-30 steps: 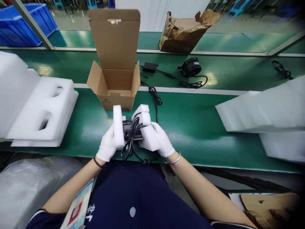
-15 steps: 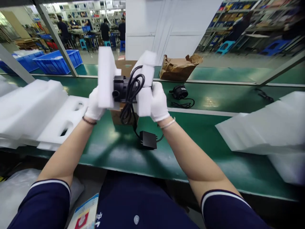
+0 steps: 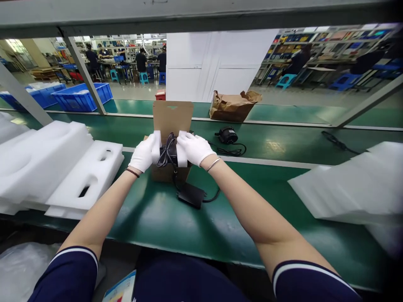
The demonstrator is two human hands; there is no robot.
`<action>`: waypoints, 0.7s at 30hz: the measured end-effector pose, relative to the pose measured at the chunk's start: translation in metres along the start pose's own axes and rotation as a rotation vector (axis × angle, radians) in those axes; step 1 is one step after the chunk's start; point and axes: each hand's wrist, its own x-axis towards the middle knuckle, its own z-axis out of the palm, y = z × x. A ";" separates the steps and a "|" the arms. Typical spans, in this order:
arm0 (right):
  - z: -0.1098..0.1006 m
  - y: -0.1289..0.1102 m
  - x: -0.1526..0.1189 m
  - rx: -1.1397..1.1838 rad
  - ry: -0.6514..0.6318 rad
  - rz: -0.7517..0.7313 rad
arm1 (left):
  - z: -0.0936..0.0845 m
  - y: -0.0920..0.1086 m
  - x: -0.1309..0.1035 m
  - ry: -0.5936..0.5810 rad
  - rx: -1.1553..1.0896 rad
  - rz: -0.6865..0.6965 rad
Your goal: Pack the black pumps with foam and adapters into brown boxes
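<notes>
A dark device (image 3: pixel 174 160), with a bundled black cord (image 3: pixel 166 156) over its front, sits between a left foam block (image 3: pixel 156 147) and a right foam block (image 3: pixel 181 152) at the mouth of an open carton (image 3: pixel 163 174); how far it is inside is hard to tell from this angle. The gloved left hand (image 3: pixel 142 155) presses the left block's outer side, and the gloved right hand (image 3: pixel 195 149) grips the right block, squeezing the set between them. The step in hand looks like guiding this padded set at the opening, which seems to call for even pressure, level blocks and care with the trailing cord. That cord leads to a black adapter (image 3: pixel 191 195) over the bench (image 3: pixel 151 228) before the carton. Behind, right of the carton, lies a second black device (image 3: pixel 228 135), its pale label too small to read. Foam stacks (image 3: pixel 71 176) flank the work. A badge card (image 3: pixel 121 288), cut off below, shows blue and red print but no legible word.
</notes>
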 end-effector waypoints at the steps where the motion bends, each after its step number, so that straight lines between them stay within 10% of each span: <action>1: 0.003 -0.002 0.003 -0.035 -0.063 -0.033 | 0.002 0.001 -0.001 -0.032 0.026 0.017; 8: 0.010 -0.009 0.004 -0.098 -0.172 -0.059 | -0.008 0.019 -0.007 -0.137 0.115 0.116; 13: 0.038 0.040 -0.101 0.214 0.198 0.106 | 0.008 0.044 -0.108 0.424 -0.715 -0.374; 18: 0.088 0.044 -0.199 0.085 -0.263 -0.046 | 0.066 0.120 -0.191 -0.517 -1.944 -0.939; 21: 0.086 0.011 -0.218 0.042 -0.333 0.006 | 0.095 0.158 -0.184 -0.657 -2.128 -1.061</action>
